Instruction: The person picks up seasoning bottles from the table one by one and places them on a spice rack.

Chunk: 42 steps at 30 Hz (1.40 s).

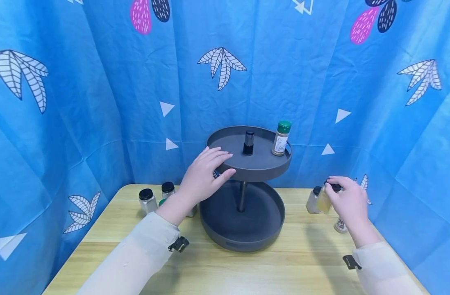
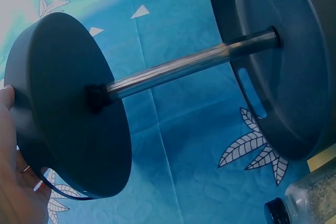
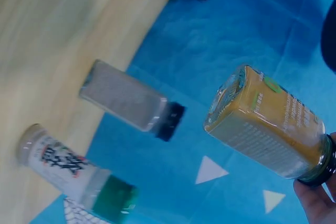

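Observation:
My left hand (image 1: 206, 174) is at the left rim of the upper tier of a dark grey two-tier round tray (image 1: 260, 174), fingers extended and thumb lower against the wall. In the left wrist view its thumb (image 2: 7, 98) touches the outer wall; the other fingertips are partly hidden. My right hand (image 1: 348, 200) pinches the black lid of a square glass spice jar (image 3: 268, 124) with yellow-brown contents, held tilted above the table. Close to it stand a spice jar with a black lid and greyish contents (image 3: 126, 95) and a green-capped spice bottle (image 3: 65, 166).
On the upper tier stand a green-capped bottle (image 1: 281, 141) and a short black post (image 1: 248, 143). Several black-lidded jars (image 1: 147, 200) stand left on the wooden table (image 1: 243, 274), partly behind my left arm. A blue patterned curtain (image 1: 284, 73) surrounds the table's back and sides.

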Motion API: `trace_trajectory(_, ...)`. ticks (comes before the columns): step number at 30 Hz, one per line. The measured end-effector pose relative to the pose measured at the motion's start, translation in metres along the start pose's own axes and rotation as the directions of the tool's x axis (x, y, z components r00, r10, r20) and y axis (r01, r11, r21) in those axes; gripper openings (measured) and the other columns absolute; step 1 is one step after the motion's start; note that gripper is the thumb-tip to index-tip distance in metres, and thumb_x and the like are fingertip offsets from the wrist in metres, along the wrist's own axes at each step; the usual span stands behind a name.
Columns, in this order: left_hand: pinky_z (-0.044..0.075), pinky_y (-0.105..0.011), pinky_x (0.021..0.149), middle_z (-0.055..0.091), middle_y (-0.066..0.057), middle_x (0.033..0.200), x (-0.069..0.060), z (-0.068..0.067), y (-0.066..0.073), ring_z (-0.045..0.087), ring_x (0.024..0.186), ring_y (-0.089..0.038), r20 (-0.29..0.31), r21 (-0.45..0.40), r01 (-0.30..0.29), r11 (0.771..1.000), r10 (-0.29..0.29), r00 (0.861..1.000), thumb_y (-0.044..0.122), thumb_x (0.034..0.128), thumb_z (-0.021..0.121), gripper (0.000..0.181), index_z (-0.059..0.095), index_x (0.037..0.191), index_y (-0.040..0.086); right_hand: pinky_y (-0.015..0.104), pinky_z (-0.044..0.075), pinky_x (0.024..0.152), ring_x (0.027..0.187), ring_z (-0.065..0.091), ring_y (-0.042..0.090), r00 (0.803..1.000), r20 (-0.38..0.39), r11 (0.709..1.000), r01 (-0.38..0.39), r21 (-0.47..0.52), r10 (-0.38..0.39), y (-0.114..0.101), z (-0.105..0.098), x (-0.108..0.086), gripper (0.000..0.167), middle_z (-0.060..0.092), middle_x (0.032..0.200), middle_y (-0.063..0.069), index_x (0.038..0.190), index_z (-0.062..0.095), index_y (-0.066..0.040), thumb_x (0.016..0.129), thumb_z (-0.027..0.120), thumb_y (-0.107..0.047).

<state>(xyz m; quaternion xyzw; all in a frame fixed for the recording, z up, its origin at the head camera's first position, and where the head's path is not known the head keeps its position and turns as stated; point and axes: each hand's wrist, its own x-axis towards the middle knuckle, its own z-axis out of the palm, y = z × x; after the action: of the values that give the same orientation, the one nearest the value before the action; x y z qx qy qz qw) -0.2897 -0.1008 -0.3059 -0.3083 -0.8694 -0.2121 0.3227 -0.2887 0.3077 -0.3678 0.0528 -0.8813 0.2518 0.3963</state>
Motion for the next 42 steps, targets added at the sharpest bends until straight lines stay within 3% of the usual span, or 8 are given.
trace_trajectory(9,0.020,-0.040,0.124,0.062,-0.002,0.138,-0.001,-0.001,0.000,0.043,0.141,-0.022,0.006,-0.004,0.010,1.000,-0.010,1.000,0.049,0.0979,0.060,0.051,0.064,0.136,0.015,0.054,0.049,0.083,0.096,0.068,0.038,0.998,-0.033,0.998,0.054,0.032,-0.053,-0.022,-0.010,0.010,0.018,0.073,0.106,0.019,0.102,0.077,0.000,0.088,0.070,-0.009)
trace_trajectory(15,0.019,-0.040,0.124,0.062,-0.002,0.138,-0.001,0.000,0.001,0.043,0.141,-0.021,0.006,-0.002,0.012,1.000,-0.012,1.000,0.050,0.0977,0.059,0.052,0.064,0.136,0.016,0.063,0.042,0.089,0.091,0.068,0.037,0.999,-0.035,0.997,0.039,0.064,-0.037,-0.035,-0.016,0.016,0.018,0.073,0.107,0.019,0.102,0.077,-0.001,0.088,0.070,-0.010)
trace_trajectory(17,0.019,-0.040,0.124,0.062,-0.002,0.138,-0.001,0.000,0.001,0.043,0.141,-0.022,0.006,-0.003,0.012,1.000,-0.012,1.000,0.050,0.0976,0.060,0.052,0.064,0.136,0.015,0.055,0.044,0.087,0.090,0.068,0.035,0.998,-0.046,0.997,0.040,0.066,-0.037,-0.039,-0.018,0.018,0.017,0.074,0.106,0.017,0.102,0.078,-0.002,0.088,0.070,-0.010)
trace_trajectory(19,0.020,-0.041,0.124,0.062,-0.003,0.138,-0.001,0.000,0.001,0.043,0.141,-0.022,0.006,-0.006,0.011,1.000,-0.011,1.000,0.050,0.0978,0.060,0.052,0.064,0.135,0.015,0.036,0.047,0.078,0.089,0.068,0.032,0.997,-0.059,0.997,0.045,0.065,-0.041,-0.042,-0.019,0.021,0.017,0.074,0.106,0.015,0.101,0.078,-0.003,0.088,0.071,-0.010)
trace_trajectory(21,0.020,-0.041,0.124,0.062,-0.003,0.138,0.000,0.000,0.001,0.043,0.141,-0.022,0.006,-0.009,0.011,1.000,-0.011,1.000,0.050,0.0978,0.060,0.052,0.064,0.135,0.014,0.021,0.045,0.069,0.088,0.068,0.030,0.997,-0.068,0.997,0.049,0.066,-0.045,-0.046,-0.022,0.024,0.016,0.075,0.106,0.014,0.101,0.079,-0.004,0.088,0.071,-0.011)
trace_trajectory(24,0.021,-0.042,0.124,0.062,-0.003,0.138,0.000,0.000,0.002,0.043,0.141,-0.022,0.007,-0.010,0.011,1.000,-0.011,1.000,0.049,0.0980,0.060,0.051,0.064,0.135,0.015,0.010,0.038,0.060,0.086,0.068,0.028,0.996,-0.072,0.996,0.053,0.070,-0.047,-0.053,-0.025,0.028,0.016,0.075,0.106,0.013,0.101,0.079,-0.004,0.089,0.070,-0.012)
trace_trajectory(34,0.019,-0.041,0.124,0.061,-0.002,0.139,-0.001,-0.001,0.003,0.043,0.141,-0.022,0.025,-0.009,0.025,1.000,-0.024,0.999,0.050,0.0979,0.060,0.051,0.064,0.136,0.016,0.011,0.039,0.065,0.097,0.068,0.027,0.993,-0.090,0.989,0.081,0.120,-0.070,-0.077,-0.033,0.046,0.018,0.074,0.108,0.012,0.103,0.079,-0.005,0.091,0.069,-0.013)
trace_trajectory(42,0.019,-0.040,0.124,0.061,-0.002,0.138,-0.001,-0.002,0.002,0.043,0.141,-0.022,0.013,-0.003,0.017,1.000,-0.017,1.000,0.050,0.0978,0.060,0.051,0.064,0.136,0.016,0.014,0.038,0.064,0.091,0.067,0.025,0.983,-0.135,0.982,0.139,0.131,-0.121,-0.094,-0.040,0.064,0.018,0.075,0.105,0.012,0.103,0.079,-0.004,0.091,0.068,-0.013)
